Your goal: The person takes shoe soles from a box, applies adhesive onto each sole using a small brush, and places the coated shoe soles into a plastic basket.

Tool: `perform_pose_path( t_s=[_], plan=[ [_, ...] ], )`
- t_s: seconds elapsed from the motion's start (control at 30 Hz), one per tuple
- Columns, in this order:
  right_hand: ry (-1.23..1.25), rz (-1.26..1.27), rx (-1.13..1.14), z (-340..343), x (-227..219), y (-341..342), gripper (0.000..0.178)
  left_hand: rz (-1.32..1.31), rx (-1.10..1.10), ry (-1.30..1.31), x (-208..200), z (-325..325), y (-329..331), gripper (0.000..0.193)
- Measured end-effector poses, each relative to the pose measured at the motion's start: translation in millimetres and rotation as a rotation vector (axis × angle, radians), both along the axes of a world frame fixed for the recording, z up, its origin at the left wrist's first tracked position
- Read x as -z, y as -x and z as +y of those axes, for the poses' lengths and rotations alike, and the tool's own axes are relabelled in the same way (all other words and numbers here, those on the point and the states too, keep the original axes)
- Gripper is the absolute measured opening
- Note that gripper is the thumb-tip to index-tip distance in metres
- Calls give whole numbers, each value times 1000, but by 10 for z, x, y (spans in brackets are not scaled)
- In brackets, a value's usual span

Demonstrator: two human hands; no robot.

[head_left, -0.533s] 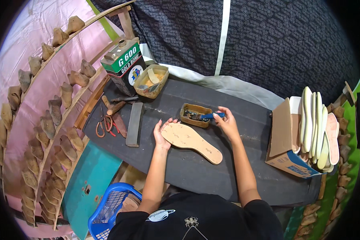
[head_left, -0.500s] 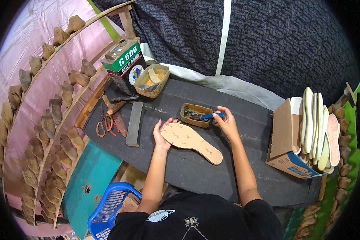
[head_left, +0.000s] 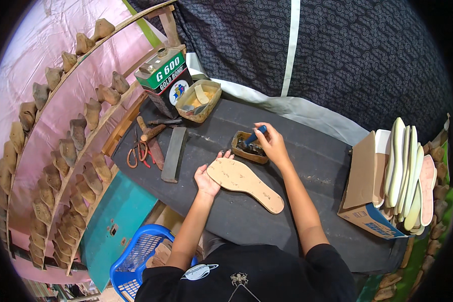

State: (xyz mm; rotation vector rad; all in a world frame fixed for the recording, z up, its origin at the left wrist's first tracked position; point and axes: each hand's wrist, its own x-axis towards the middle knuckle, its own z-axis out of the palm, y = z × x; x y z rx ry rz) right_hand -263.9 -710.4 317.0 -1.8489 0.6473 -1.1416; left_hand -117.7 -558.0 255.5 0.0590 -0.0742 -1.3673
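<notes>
My left hand (head_left: 209, 179) holds a tan shoe insole (head_left: 242, 182) by its wide end, flat side up, over the dark table. Small brownish marks are scattered across its face. Beyond it, my right hand (head_left: 274, 145) grips a blue handle (head_left: 259, 133), apparently a brush's, standing tilted in a small brownish tub (head_left: 258, 159). The tool's lower end is down among the dark, glossy contents, so its tip is hidden. The insole's narrow end points toward my right forearm.
At the left lie a grey rectangular block (head_left: 174, 155), scissors (head_left: 132, 157) and a hammer (head_left: 153, 133). Behind stand a green-and-black can (head_left: 162, 80) and a yellowish container (head_left: 206, 111). A carton (head_left: 360, 176) of pale soles is at the right. Racks of wooden shoe lasts (head_left: 78, 132) flank the table.
My right hand has moved left and tipped the blue handle from nearly level to steeper, its end down in the tub. The left hand still supports the insole. The view has shifted slightly.
</notes>
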Motion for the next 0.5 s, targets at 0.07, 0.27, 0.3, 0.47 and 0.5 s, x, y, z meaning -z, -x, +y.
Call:
perform_pose_path(
  t_s=[0.07, 0.27, 0.3, 0.47, 0.5],
  plan=[
    [19, -31, -51, -51, 43, -53, 22, 16, -11, 5, 11, -11, 26, 62],
    [115, 72, -126, -100, 22, 45, 20, -108, 6, 12, -85, -17, 96, 61],
    [116, 75, -128, -108, 11, 89, 20, -131, 3, -29, -110, -18, 103, 62],
    [100, 148, -75, -130, -95, 291, 19, -201, 26, -43, -109, 3, 97, 70],
    [111, 126, -52, -137, -91, 315, 19, -216, 22, -51, -113, 3, 93, 70]
  ],
)
